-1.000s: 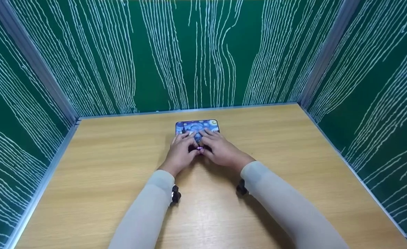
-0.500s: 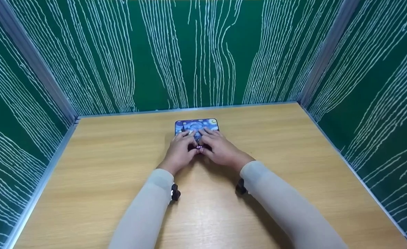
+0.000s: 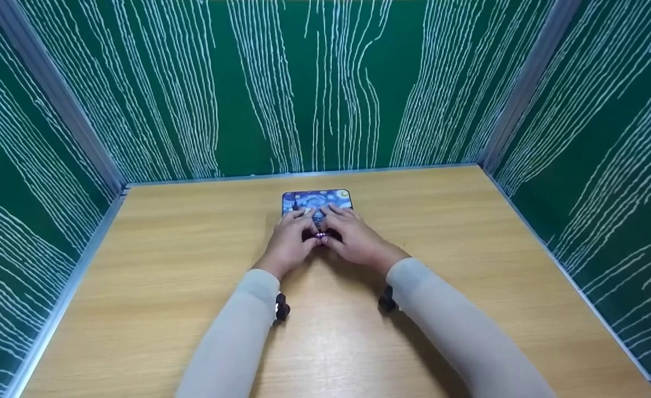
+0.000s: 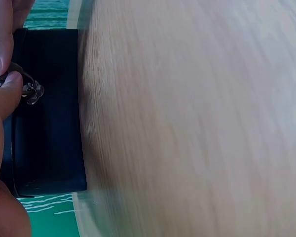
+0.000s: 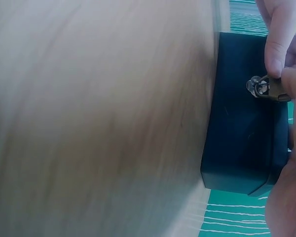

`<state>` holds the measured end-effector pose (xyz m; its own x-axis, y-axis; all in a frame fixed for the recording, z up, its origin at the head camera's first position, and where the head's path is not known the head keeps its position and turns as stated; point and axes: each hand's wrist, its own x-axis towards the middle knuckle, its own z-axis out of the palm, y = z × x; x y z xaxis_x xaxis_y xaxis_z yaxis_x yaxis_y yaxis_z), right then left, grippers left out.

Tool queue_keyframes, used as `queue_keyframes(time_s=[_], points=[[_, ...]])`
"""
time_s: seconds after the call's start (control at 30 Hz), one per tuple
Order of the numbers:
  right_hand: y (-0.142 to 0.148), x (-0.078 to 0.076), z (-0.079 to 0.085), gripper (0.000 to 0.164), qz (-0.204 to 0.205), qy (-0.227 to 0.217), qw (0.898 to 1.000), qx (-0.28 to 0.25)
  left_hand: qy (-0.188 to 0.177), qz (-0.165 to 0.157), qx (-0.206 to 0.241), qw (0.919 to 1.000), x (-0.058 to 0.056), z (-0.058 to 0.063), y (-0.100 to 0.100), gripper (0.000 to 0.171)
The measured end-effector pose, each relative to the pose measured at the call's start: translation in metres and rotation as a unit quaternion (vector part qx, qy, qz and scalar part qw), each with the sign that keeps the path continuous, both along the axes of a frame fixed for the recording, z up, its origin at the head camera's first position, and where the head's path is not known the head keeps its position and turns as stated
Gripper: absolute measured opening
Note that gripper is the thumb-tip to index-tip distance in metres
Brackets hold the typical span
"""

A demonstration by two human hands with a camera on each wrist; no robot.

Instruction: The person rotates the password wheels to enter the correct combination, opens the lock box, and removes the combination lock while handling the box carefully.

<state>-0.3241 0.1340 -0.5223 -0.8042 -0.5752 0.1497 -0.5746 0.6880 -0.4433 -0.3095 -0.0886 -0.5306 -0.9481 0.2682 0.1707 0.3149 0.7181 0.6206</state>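
A brass-coloured metal padlock (image 5: 277, 92) is hanging by its shackle from a shiny silver metal clasp (image 5: 255, 87) on the front of a dark blue-black rectangular box (image 5: 239, 133). The box is sitting towards the far side of a light wooden table (image 3: 165, 276), near the middle, and its lid (image 3: 317, 199), printed with a blue starry-sky painting, is lying closed. The padlock is tilting up from the clasp, its body pointing towards the lid's edge.

The left hand (image 3: 292, 237) and the right hand (image 3: 354, 239) are both gripping the padlock, their thumbs meeting at it from either side. The other fingers are reaching over onto the lid, partly covering the picture. The pictures are not showing whether the shackle is latching. Pale grey sleeves (image 3: 228, 337) are covering the forearms, and small black devices (image 3: 282, 308) are sitting at the wrists. Green panels (image 3: 248, 110) with wavy white lines are standing around the table, joined by grey metal posts (image 3: 68, 105).
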Motion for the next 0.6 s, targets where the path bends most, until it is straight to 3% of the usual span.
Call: queue_keyframes(time_s=[0.2, 0.6], points=[[0.0011, 0.0006, 0.0005, 0.016, 0.014, 0.013, 1.0, -0.014, 0.021, -0.011, 0.002, 0.9997, -0.0013, -0.0012, 0.0, 0.014], [0.0007, -0.0014, 0.0004, 0.011, 0.007, 0.005, 1.0, -0.001, -0.004, -0.002, 0.003, 1.0, -0.0027, -0.0011, -0.0014, 0.015]])
